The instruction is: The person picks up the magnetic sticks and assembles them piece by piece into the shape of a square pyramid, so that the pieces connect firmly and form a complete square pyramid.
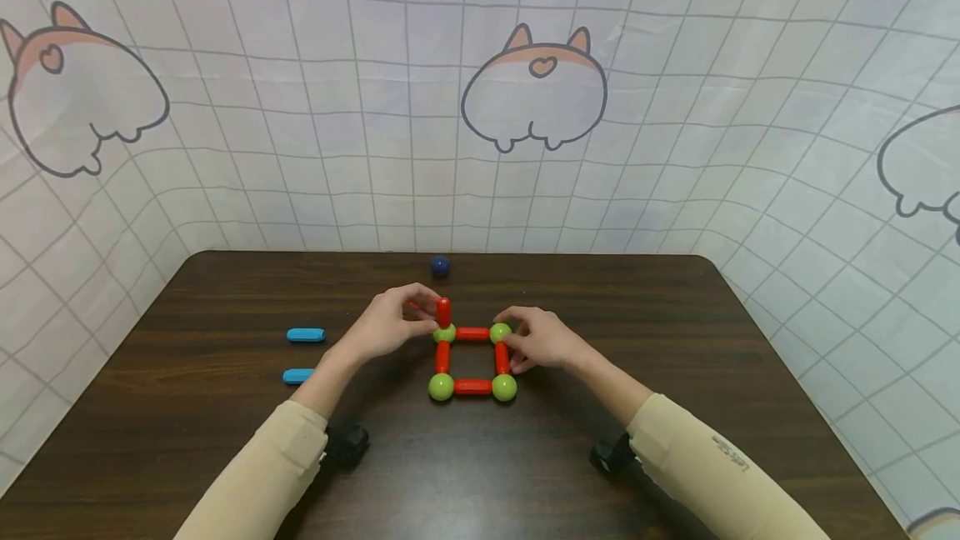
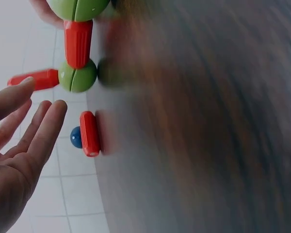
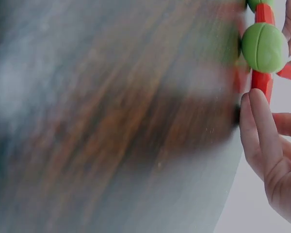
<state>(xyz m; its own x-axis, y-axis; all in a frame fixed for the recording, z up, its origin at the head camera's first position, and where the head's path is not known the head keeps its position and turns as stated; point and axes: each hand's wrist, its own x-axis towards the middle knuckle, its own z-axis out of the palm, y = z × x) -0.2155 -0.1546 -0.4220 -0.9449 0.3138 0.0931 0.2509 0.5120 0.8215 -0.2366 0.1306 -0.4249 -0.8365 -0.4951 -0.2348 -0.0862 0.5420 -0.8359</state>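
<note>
Cream sleeves (image 1: 258, 473) are lying nearest me; between my hands a stick-and-ball square (image 1: 472, 387) is resting, my left hand (image 1: 384, 325) hovering, digits apart, beside its upright red stick (image 1: 444, 312), my right hand (image 1: 547, 340) pinching a green ball (image 1: 499, 331).

A screened nook: gridded cartoon sheeting (image 1: 420, 107) around a dark brown table (image 1: 480, 465).

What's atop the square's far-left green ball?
A red rod stands upright on the green ball. The left hand partly covers the rod in the left wrist view; their contact surfaces are hidden.
</note>
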